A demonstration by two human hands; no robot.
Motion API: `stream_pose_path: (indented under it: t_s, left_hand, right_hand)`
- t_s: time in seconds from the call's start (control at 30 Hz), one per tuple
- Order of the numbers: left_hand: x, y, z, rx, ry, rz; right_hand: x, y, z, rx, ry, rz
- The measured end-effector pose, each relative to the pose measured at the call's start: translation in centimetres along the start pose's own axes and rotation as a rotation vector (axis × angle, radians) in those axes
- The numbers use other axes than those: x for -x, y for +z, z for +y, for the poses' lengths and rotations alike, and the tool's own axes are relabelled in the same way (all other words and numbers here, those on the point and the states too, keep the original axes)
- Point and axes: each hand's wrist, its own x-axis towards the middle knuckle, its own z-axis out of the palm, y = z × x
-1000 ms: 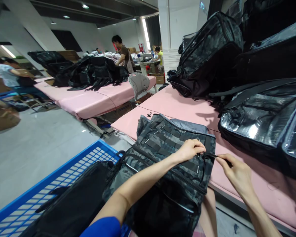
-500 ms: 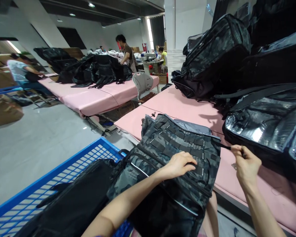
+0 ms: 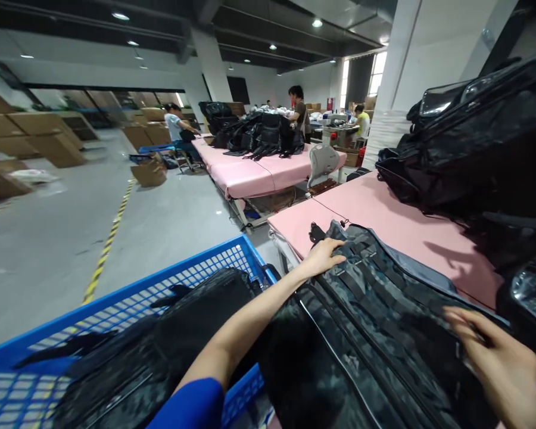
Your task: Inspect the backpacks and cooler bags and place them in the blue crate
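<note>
A dark camouflage backpack (image 3: 375,292) with rows of webbing and a grey-lined flap lies at the near edge of the pink table, its lower part hanging toward me. My left hand (image 3: 325,257) rests on its upper left corner, thumb and fingers apart on the fabric. Over the backpack's right side is my right hand (image 3: 495,351), slightly blurred, with curled fingers; what they hold, if anything, is hidden. Just beyond my left hand, a small black buckle or cord end (image 3: 316,232) sticks out from the backpack.
A blue plastic crate (image 3: 196,262) at my left holds black bags (image 3: 196,316). More black bags (image 3: 469,131) are piled on the pink table (image 3: 361,199) at right. Another pink table (image 3: 245,176) carries a heap of bags, with a person (image 3: 300,113) beside it. A grey chair (image 3: 321,161) stands between.
My view has swung left. My left hand has moved from the middle of the backpack to its upper left corner. My right hand, earlier pulling a black strap outward, is now over the backpack.
</note>
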Motion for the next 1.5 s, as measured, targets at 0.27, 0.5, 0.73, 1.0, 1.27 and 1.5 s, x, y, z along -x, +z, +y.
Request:
stream_pose_path:
  t_s: [0.27, 0.5, 0.73, 1.0, 1.27, 1.5]
  left_hand:
    - [-2.8, 2.3, -0.7, 0.623, -0.336, -0.021]
    - [-2.6, 3.2, -1.1, 0.962, -0.442, 0.015]
    - [-2.2, 2.7, -0.9, 1.093, -0.474, 0.010]
    - [-2.0, 2.6, -1.0, 0.993, -0.492, -0.005]
    - [-3.1, 0.9, 2.3, 0.405, 0.142, 0.140]
    - [-6.0, 0.9, 3.2, 0.265, 0.362, -0.161]
  right_hand:
    - [-6.5, 13.5, -8.8, 0.077, -0.373, -0.139]
    - [-6.2, 15.6, -8.3, 0.126, -0.308, -0.075]
    - [-5.6, 15.8, -9.0, -0.038, -0.216, -0.119]
    - [-7.5, 15.2, -7.6, -0.516, 0.104, -0.181]
    - [-7.9, 12.4, -7.3, -0.824, 0.345, -0.212]
    - [-8.0, 12.5, -6.6, -0.764, 0.308, -0.170]
